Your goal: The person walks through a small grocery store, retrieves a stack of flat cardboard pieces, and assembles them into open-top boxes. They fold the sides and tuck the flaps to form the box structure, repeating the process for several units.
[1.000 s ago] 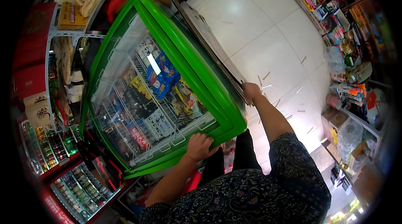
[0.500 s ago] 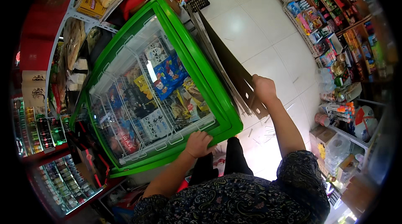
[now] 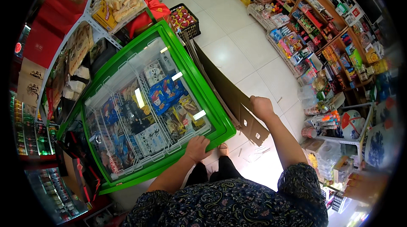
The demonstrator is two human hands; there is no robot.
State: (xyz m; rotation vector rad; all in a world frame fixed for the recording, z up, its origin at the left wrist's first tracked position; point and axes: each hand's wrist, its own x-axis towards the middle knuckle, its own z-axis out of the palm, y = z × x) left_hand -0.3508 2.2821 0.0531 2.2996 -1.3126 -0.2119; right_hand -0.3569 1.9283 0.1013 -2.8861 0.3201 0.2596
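Note:
A green-framed chest freezer [image 3: 220,119] with a sliding glass lid stands in front of me, full of packaged frozen goods. My left hand [image 3: 197,148] rests flat on its near green rim, fingers spread. My right hand [image 3: 261,107] grips the top edge of a flattened brown cardboard sheet [image 3: 229,93] that leans upright against the freezer's right side, running back along it.
A black crate [image 3: 183,18] of red goods sits behind the freezer. Shelves of snacks [image 3: 313,36] line the right aisle, with tubs and bags [image 3: 326,125] on the floor. Drink coolers [image 3: 29,133] and bread shelves [image 3: 114,2] stand at left. White tile floor [image 3: 237,44] lies between.
My view has shifted so the freezer and cardboard sit lower and more central. My right hand has slid along the cardboard's top edge; my left hand stays on the freezer rim.

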